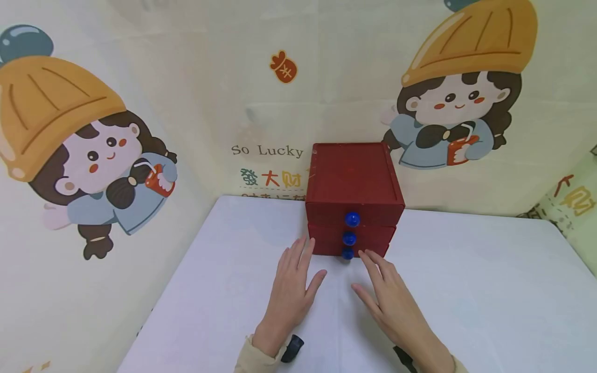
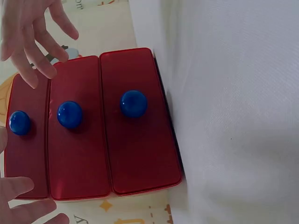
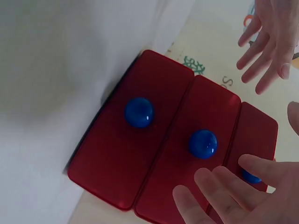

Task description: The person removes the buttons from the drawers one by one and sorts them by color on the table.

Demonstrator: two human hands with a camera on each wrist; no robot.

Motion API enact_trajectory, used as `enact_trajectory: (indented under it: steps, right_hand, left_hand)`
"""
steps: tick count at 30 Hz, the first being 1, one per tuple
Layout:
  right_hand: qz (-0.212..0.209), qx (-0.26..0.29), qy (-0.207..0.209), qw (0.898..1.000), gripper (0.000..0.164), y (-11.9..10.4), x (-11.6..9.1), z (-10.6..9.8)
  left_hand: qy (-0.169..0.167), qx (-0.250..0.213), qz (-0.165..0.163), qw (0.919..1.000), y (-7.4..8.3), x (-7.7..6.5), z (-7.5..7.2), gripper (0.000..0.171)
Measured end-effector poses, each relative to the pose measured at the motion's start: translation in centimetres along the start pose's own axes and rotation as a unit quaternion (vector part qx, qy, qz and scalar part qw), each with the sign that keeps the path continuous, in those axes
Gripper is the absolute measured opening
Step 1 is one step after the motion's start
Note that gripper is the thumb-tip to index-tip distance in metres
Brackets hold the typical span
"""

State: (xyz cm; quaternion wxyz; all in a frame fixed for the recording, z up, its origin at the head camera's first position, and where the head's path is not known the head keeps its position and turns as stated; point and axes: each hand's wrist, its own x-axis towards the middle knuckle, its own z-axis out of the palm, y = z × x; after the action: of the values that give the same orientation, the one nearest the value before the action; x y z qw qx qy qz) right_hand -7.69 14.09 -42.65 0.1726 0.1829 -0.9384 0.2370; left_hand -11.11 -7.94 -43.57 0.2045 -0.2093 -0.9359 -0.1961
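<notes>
My left hand (image 1: 290, 290) and right hand (image 1: 391, 300) flat, fingers spread, holding nothing. Red drawer box (image 1: 353, 181) just beyond fingertips. Looks rigid, light, may slide; I'd pinch blue knob (image 1: 347, 253).

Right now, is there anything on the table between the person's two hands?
No. In the head view, only bare white tablecloth lies between the left hand and right hand, leading to the red three-drawer box.

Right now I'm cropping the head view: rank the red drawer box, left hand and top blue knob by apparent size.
1. Red drawer box, largest.
2. Left hand, though it is nearer the camera.
3. Top blue knob, smallest.
</notes>
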Motion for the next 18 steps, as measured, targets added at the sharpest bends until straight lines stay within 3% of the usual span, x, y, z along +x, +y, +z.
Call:
enact_trajectory:
  steps: [4,12,18]
  right_hand:
    - [0.025,0.030,0.006,0.999,0.059,-0.1,0.4,0.2]
    - [0.073,0.075,-0.012,0.994,0.059,-0.1,1.4,-0.3]
    - [0.072,0.117,-0.005,0.991,0.050,0.2,2.0,-0.7]
  left_hand:
    - [-0.002,-0.006,-0.009,0.9999,0.0,0.2,0.0,0.065]
    - [0.030,-0.036,-0.004,0.9989,-0.3,0.9,0.1,0.063]
    - [0.039,-0.048,-0.015,0.9980,-0.5,1.5,0.0,0.065]
